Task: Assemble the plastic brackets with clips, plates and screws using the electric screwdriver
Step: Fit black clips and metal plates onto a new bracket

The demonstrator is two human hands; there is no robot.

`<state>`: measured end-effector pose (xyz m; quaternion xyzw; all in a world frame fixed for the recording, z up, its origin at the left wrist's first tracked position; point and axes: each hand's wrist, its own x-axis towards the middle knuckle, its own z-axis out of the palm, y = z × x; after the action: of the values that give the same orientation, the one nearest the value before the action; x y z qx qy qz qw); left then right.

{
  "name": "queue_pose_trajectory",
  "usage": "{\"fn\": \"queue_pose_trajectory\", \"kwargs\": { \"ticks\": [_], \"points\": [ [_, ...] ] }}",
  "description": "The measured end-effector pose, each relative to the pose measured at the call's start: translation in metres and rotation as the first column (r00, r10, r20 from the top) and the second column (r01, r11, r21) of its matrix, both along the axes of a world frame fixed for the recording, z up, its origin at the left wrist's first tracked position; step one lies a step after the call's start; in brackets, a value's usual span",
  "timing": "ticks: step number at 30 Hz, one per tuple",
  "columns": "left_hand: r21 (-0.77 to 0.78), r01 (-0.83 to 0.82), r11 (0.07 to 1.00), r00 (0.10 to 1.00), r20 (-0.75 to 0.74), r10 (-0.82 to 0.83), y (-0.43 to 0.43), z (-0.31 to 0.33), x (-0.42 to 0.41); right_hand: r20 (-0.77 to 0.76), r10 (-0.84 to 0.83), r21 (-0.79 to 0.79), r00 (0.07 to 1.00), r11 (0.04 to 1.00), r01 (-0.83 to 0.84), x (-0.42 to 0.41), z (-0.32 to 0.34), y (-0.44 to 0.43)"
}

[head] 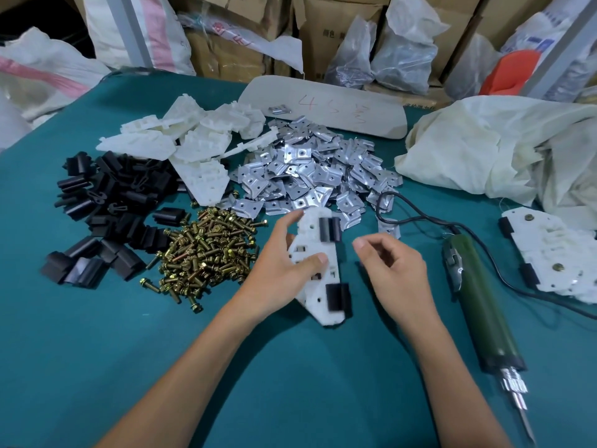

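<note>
My left hand grips a white plastic bracket at the table's middle, thumb on top of it. Two black clips sit on the bracket's right edge, one high and one low. My right hand hovers just right of the bracket, fingers loosely curled and holding nothing. The green electric screwdriver lies on the table to the right, bit toward me. Piles lie behind: brass screws, black clips, metal plates, white brackets.
The table has a teal cover. Finished brackets are stacked at the right edge by a cream cloth sack. The screwdriver's black cord runs across the right side. Cardboard boxes and bags stand behind the table.
</note>
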<state>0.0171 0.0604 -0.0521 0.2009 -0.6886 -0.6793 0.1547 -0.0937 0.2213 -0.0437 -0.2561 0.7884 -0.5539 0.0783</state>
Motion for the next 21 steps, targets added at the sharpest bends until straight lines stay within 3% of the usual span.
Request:
{"fn": "queue_pose_trajectory", "kwargs": {
  "ticks": [3,6,10,17,21],
  "points": [
    [-0.327,0.078,0.942,0.989,0.147,-0.031,0.007,0.0,0.003,-0.088,-0.127,0.07,0.988,0.989,0.133,-0.01,-0.005,0.004],
    [-0.637,0.058,0.768,0.989,0.143,0.044,0.01,0.0,0.005,-0.121,-0.191,0.144,0.974,0.968,0.208,-0.015,-0.008,0.006],
    [-0.604,-0.014,0.797,0.994,0.08,0.079,0.004,0.001,0.007,-0.28,-0.246,0.235,0.928,0.92,0.314,-0.02,-0.006,0.01],
    [-0.581,-0.033,0.813,0.996,0.048,0.075,0.01,0.0,0.004,-0.259,-0.295,0.415,0.92,0.826,0.382,-0.038,-0.006,-0.004],
    [-0.559,-0.03,0.829,0.995,0.062,0.078,0.007,-0.001,0.006,-0.289,-0.328,0.433,0.899,0.793,0.428,-0.044,-0.005,-0.014]
  ]
}}
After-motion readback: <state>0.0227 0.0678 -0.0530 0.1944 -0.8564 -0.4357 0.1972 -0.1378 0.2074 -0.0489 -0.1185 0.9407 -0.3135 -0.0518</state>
